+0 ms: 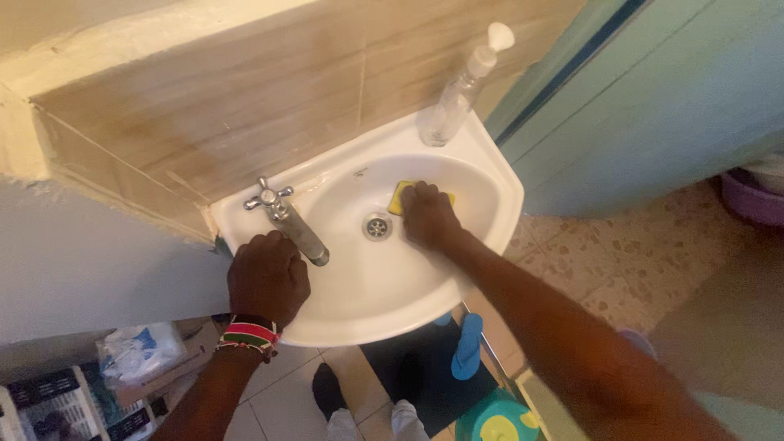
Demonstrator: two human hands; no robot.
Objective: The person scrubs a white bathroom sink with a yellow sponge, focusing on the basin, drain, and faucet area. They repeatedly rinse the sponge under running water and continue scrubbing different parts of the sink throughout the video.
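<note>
1. Surroundings: a white corner washbasin (pixel 490 175) is mounted against a beige tiled wall (pixel 245 98); a clear pump bottle (pixel 457 94) stands on its back rim, and a metal tap (pixel 290 220) with a cross handle projects over the bowl.
2. The drain (pixel 377 227) lies at the bowl's centre, just beside the right hand (pixel 429 216).
3. A blue flip-flop (pixel 468 347) is seen on a dark mat (pixel 433 384) on the floor beneath the basin.
4. The yellow sponge (pixel 400 196) lies inside the bowl behind the drain; it is largely covered, only its edges showing.
5. The right hand's fingers are curled and pressed down on the sponge.
6. The left hand (pixel 268 278), with a striped beaded bracelet (pixel 247 335) at the wrist, rests on the front rim beside the tap, fingers together and folded over the edge.
</note>
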